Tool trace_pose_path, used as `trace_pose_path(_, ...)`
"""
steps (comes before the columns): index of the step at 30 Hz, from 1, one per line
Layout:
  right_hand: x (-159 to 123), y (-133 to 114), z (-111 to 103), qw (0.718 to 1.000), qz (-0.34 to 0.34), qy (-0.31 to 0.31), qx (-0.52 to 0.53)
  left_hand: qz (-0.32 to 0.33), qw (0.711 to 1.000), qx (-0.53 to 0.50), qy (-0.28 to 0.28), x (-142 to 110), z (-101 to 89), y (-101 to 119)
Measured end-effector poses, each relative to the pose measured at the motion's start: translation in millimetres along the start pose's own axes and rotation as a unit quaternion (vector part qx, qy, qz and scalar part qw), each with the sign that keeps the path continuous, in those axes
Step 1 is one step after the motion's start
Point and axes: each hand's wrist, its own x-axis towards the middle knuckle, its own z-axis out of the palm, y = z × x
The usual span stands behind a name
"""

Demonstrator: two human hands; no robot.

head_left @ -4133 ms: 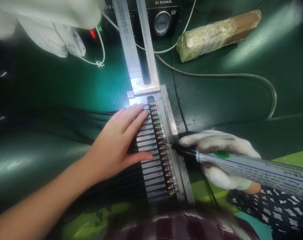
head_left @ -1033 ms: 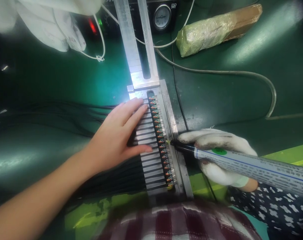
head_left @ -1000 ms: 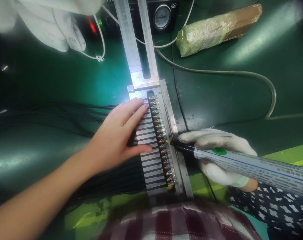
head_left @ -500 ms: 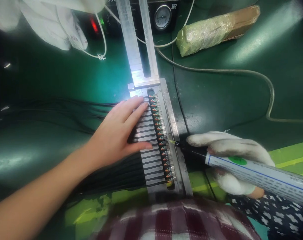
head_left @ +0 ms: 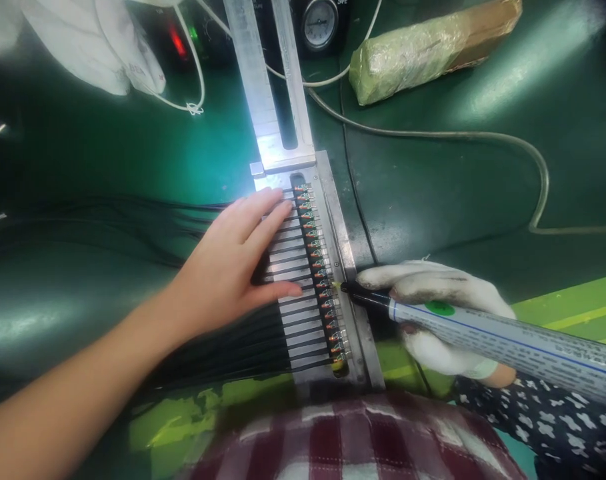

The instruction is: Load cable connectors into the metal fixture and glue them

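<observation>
My bare left hand (head_left: 233, 263) lies flat, fingers stretched out, on the metal jig (head_left: 355, 320) and on the black cables (head_left: 217, 350) clamped in it. A row of small wire ends (head_left: 319, 270) with red and green strands runs down the jig's slot. My right hand (head_left: 435, 313), in a soiled white glove, grips a long grey pen-like tool (head_left: 483, 337). The tool's fine tip touches the wire row at about its middle, just right of my left thumb.
A metal rail (head_left: 270, 73) runs away from the jig toward a black box with a round gauge (head_left: 319, 23). A plastic-wrapped block (head_left: 427, 53) lies at the back right. A grey hose (head_left: 483, 137) curves over the green mat. White cloth (head_left: 107, 47) sits at the back left.
The right hand drew back to the right half a second ago and has returned, so the tool tip is again on the wire row. My left hand stays flat on the jig.
</observation>
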Motion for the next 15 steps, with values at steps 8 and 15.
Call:
trace_pose_path(8,2.4,1.2,-6.3,0.999,-0.019,-0.042,-0.003,0.001,1.000,-0.002,0.004,-0.3,0.1,0.1)
trace_pose_path(15,3.3,0.3,-5.2,0.999,-0.022,-0.029,-0.004,0.000,1.000,-0.002,0.001,0.4,-0.3,0.3)
